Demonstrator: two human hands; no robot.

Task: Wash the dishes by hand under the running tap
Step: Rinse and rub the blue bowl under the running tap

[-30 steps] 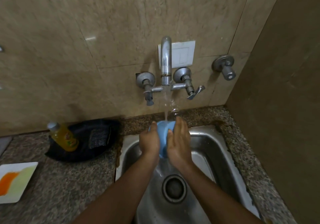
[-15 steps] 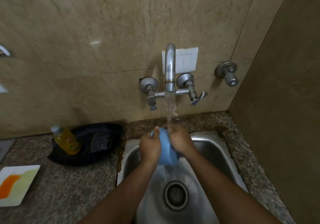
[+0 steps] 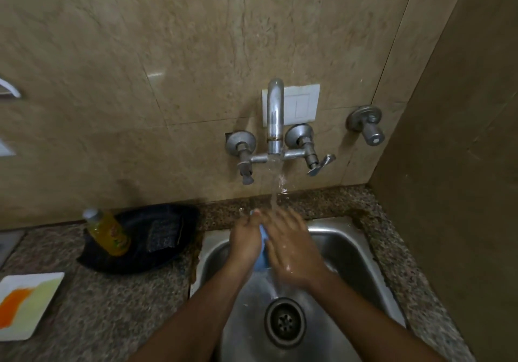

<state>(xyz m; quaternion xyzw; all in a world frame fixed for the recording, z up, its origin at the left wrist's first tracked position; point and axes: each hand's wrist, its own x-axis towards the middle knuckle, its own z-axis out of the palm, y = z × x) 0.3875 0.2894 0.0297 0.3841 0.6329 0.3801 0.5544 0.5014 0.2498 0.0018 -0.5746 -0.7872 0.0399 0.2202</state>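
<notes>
— Since a moment back, both hands have closed in over the blue cup (image 3: pixel 263 252), so far less of it shows; only a narrow strip sits between the palms now.

— How are the hands set?

— Left hand (image 3: pixel 244 242) has its fingers curled round the cup's left side. Right hand (image 3: pixel 291 249) lies over the other side, wet and blurred; I cannot tell whether its fingers wrap the cup or just press flat against it.

— And where is the cup?

— Held above the back of the steel sink (image 3: pixel 350 252), right under the water stream (image 3: pixel 274 187) falling from the tap (image 3: pixel 274 114). The drain (image 3: pixel 285 323) lies nearer, between the forearms.

— What blocks the view?

— The hands themselves hide most of the cup, rim and base included.

— Around it?

— On the speckled counter (image 3: pixel 112 305), left of the sink, a black tray (image 3: pixel 134 258) holds a yellow bottle (image 3: pixel 108 232) and a dark scrub pad (image 3: pixel 164 234). Further left, at the frame's edge, a white plate (image 3: pixel 25 305) with orange and pale green smears. Behind the tap, a white switch plate (image 3: pixel 301 105) on the wall, and a separate valve (image 3: pixel 365 123) to the right.
</notes>
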